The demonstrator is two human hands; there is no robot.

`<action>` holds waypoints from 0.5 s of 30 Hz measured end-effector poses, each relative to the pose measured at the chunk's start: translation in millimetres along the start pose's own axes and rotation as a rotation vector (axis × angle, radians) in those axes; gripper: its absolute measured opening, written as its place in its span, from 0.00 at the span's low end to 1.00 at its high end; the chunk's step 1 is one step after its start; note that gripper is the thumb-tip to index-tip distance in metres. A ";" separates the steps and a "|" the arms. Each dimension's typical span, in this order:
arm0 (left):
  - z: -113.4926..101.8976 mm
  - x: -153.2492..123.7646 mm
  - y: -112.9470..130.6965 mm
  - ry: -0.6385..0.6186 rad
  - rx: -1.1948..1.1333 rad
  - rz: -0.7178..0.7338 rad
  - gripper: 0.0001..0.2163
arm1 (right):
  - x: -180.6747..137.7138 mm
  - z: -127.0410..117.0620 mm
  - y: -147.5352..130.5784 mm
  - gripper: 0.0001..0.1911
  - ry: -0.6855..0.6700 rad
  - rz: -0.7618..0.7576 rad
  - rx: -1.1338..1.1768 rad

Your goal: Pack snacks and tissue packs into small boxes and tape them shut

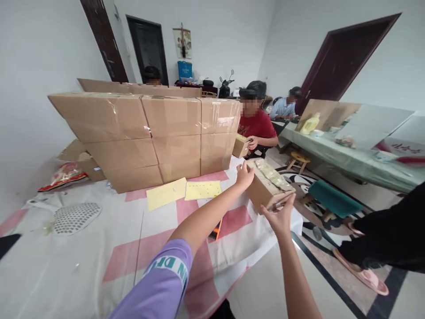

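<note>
Between my two hands is a small cardboard box [260, 192] at the table's right edge; its top shows rows of thin pale edges and a strip of clear, crinkled plastic. My left hand [245, 176] grips its far left end, and my right hand [279, 215] clasps the near right end. Left of the box lie two yellow sheets, a plain one [166, 194] and a dotted one [202, 190]. A dark object with an orange edge [217, 230] is partly hidden by my left forearm.
Stacked taped cartons [175, 150] stand along the table's far side. Across from me, a person in red [257, 126] holds another small box [241, 145]. A white perforated paddle [78, 218] lies at left. On the floor at right are a green-topped stool [332, 197] and a standing person's legs [381, 230].
</note>
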State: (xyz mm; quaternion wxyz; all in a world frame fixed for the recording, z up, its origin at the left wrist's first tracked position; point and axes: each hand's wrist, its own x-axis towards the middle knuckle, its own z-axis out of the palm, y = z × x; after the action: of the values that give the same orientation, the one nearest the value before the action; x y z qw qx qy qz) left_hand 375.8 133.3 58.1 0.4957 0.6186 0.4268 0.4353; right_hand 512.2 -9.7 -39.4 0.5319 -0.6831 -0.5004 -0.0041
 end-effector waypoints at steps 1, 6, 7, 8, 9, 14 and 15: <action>2.9 8.6 -7.8 -0.022 -0.004 -0.023 0.31 | 14.2 19.6 5.7 0.76 -0.019 0.019 -0.036; -12.2 26.5 -23.5 -0.150 -0.053 -0.035 0.28 | 76.5 101.1 14.4 0.79 -0.171 0.125 -0.068; -25.5 21.1 -25.0 -0.169 -0.069 -0.020 0.28 | 82.6 109.0 14.1 0.80 -0.184 0.133 -0.072; -44.4 11.5 -27.7 -0.181 -0.087 0.001 0.26 | 85.6 113.5 13.1 0.81 -0.185 0.141 -0.083; -69.4 -2.7 -32.3 -0.185 -0.103 0.024 0.25 | 85.7 114.9 10.8 0.81 -0.187 0.134 -0.096; -278.4 -125.2 -85.9 0.262 0.035 0.036 0.17 | 54.1 102.6 -47.6 0.64 -0.065 -0.123 -0.057; -331.5 -151.5 -98.4 0.391 0.062 0.005 0.18 | 43.2 104.8 -73.3 0.55 -0.072 -0.252 -0.011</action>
State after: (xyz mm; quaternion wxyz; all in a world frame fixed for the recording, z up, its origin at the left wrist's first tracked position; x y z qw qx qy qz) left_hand 8.7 82.3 -13.4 0.3830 0.5381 0.5266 0.5351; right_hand 428.1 91.3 -8.6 0.5051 -0.6173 -0.6012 -0.0492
